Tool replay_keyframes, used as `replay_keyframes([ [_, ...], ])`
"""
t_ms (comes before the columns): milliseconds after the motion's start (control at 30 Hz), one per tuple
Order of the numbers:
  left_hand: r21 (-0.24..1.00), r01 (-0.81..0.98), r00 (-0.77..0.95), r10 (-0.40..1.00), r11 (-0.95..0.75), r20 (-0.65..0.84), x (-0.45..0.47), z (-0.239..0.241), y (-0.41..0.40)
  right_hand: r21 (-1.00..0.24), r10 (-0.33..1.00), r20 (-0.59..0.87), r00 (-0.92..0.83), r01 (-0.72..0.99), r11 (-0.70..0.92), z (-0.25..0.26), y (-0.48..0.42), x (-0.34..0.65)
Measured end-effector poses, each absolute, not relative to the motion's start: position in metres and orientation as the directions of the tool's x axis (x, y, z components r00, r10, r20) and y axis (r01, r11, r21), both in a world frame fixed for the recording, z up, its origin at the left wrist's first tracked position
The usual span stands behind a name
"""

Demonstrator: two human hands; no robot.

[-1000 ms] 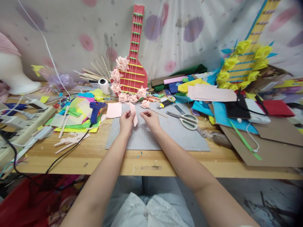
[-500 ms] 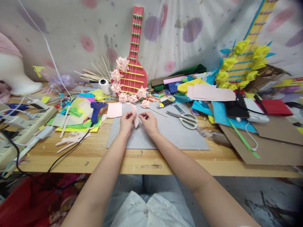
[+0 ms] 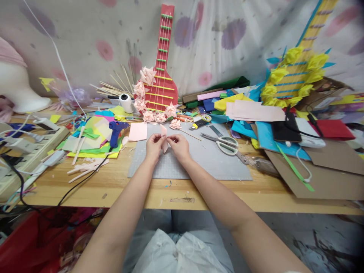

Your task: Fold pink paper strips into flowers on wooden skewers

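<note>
Okay, spotted curtain (image 3: 193,49) behind, wooden worktop (image 3: 119,194) below, grey cutting mat (image 3: 218,167) on it, scissors (image 3: 227,145) at right. Blue glue gun (image 3: 115,132) sits left; a careless elbow could knock it. We see both hands, left (image 3: 154,147) and right (image 3: 179,146), pinched nearly closed on one pink paper strip (image 3: 163,130) above the mat; uneven pulling could crease or tear it.
</note>
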State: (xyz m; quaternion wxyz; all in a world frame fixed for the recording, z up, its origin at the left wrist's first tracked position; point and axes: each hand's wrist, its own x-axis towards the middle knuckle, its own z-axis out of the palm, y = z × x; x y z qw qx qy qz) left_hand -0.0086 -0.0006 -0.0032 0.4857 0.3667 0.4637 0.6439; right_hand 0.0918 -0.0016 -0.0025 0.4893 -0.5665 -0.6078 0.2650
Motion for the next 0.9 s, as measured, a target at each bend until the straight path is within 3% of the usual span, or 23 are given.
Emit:
replay_keyframes([
  [167, 0.958, -0.271, -0.243, 0.97, -0.097, 0.03, -0.01, -0.003, -0.001, -0.952, 0.973, 0.213, 0.092, 0.243, 0.185, -0.009, 0.008, 0.093],
  [333, 0.97, -0.232, -0.175, 0.984, -0.07, 0.029, -0.013, -0.005, -0.002, -1.0, 0.99, 0.018, -0.142, -0.005, 0.018, -0.006, 0.008, 0.105],
  [500, 0.978, -0.192, -0.047, 0.996, -0.077, 0.069, -0.016, -0.007, -0.004, -1.0, 0.968, -0.004, -0.25, -0.021, -0.009, 0.002, 0.001, 0.116],
  [667, 0.978, -0.183, -0.026, 0.995, -0.098, 0.095, -0.016, -0.007, -0.006, -0.999, 0.967, -0.007, -0.254, -0.034, -0.016, 0.003, 0.0, 0.117],
  [900, 0.973, -0.038, -0.032, 0.973, -0.229, 0.228, -0.013, -0.013, -0.006, -1.0, 0.963, -0.014, -0.268, -0.013, -0.019, -0.001, 0.003, 0.116],
])
